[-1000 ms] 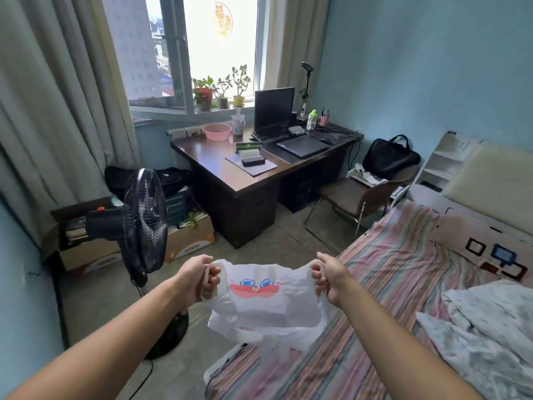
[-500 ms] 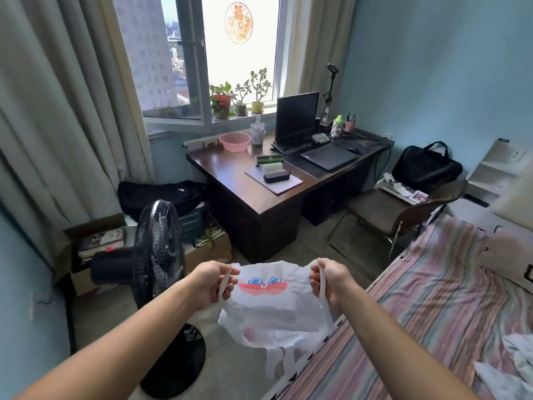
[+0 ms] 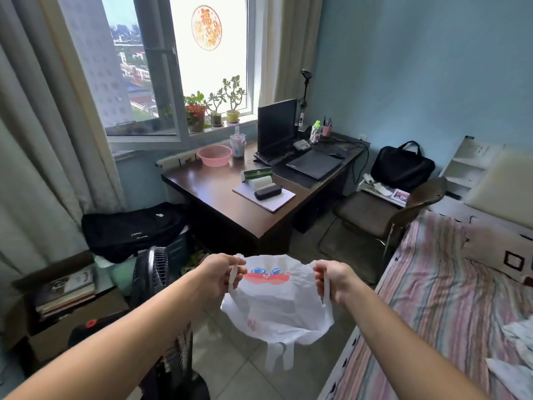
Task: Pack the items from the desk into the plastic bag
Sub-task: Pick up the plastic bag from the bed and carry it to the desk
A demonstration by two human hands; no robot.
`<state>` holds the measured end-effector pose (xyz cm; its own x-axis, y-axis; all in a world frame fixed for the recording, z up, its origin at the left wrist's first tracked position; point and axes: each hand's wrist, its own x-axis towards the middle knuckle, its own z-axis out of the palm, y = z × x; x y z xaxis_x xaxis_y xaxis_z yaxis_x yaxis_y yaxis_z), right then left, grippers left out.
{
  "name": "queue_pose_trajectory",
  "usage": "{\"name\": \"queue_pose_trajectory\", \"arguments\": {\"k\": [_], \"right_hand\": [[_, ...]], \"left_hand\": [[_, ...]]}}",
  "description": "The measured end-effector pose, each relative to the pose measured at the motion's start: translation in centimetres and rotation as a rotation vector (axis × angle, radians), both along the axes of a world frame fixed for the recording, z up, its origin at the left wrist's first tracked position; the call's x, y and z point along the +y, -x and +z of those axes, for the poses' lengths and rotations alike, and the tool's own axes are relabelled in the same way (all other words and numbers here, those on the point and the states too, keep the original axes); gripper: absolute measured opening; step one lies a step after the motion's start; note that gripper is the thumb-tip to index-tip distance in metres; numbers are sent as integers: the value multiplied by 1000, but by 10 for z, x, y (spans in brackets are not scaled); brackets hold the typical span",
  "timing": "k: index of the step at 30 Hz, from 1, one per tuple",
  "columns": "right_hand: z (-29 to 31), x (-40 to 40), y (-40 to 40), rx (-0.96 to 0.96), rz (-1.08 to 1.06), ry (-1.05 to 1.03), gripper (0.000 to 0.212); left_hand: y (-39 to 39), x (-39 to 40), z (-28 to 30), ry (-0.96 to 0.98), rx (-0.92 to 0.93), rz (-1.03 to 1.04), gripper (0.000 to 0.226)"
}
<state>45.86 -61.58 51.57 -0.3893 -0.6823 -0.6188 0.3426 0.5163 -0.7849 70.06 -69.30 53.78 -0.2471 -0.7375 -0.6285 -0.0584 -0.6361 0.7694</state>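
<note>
Behind plastic bag (image 3: 277,304), perhaps fan (image 3: 155,272), half-hidden.

White plastic bag (image 3: 277,310) with red-and-blue print, dark brown desk (image 3: 227,203), pink basin (image 3: 214,155), pink-striped bedsheet (image 3: 438,301) were seen.

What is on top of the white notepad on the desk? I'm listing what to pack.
A black case lies on the notepad; a white roll sits at its far edge. Anything beneath them is hidden.

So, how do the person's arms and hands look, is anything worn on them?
Both forearms are bare as far as the picture shows: no sleeve, watch, bracelet or glove. The left hand and the right hand show no rings that I can see, though the fingers are partly hidden. No marks or tattoos are visible.
</note>
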Motion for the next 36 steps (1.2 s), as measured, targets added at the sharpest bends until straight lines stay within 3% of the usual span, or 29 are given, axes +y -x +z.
{"name": "queue_pose_trajectory", "arguments": {"k": [10, 17, 21, 29, 36], "right_hand": [[31, -44, -2, 144, -34, -91, 29], [44, -96, 5, 170, -9, -130, 40], [33, -146, 23, 117, 20, -121, 50], [21, -285, 73, 101, 240, -228, 45], [40, -379, 108, 9, 367, -232, 40]], "left_hand": [[11, -59, 6, -22, -14, -1, 27], [17, -107, 10, -21, 8, -2, 28], [26, -142, 3, -16, 8, 33, 26], [56, -227, -17, -59, -77, 114, 18], [78, -294, -6, -87, -37, 262, 21]]}}
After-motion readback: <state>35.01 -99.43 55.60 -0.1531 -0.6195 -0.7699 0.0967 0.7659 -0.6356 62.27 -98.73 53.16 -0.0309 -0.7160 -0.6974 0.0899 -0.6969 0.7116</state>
